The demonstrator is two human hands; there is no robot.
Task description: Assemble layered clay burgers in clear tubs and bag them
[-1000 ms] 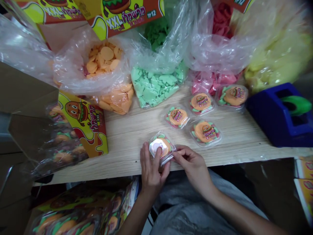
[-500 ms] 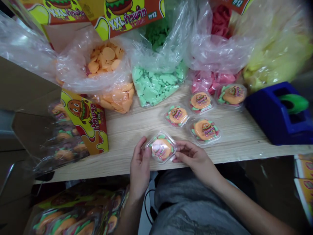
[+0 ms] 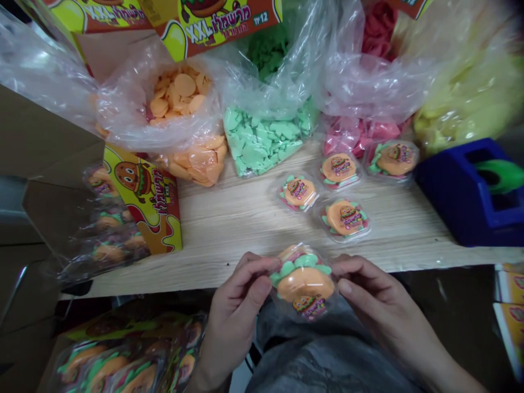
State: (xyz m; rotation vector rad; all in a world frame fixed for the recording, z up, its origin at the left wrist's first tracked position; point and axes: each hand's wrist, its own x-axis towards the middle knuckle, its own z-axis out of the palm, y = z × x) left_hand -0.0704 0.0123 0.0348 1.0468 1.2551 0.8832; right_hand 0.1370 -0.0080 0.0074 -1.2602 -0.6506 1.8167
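Observation:
A clear plastic pack of burger-shaped marshmallow (image 3: 306,284), with orange bun, green edging and a printed label, is held up near the table's front edge, tilted so its side shows. My left hand (image 3: 241,300) pinches its left edge between thumb and fingers. At the opposite edge, my right hand (image 3: 368,289) grips it the same way. Beyond my hands, several similar packs lie label up on the table, the closest being a burger pack (image 3: 346,218) and another burger pack (image 3: 298,192) to its left.
Plastic bags of orange discs (image 3: 180,93), green pieces (image 3: 266,134), pink pieces (image 3: 362,134) and yellow pieces (image 3: 462,109) line the back. A blue tape dispenser (image 3: 470,191) stands right. A display box (image 3: 143,199) of packs sits left; another box of packs (image 3: 108,365) is below the table.
Both hands have lifted the burger pack off the table, towards me and slightly right. It has tilted, so its green side now shows.

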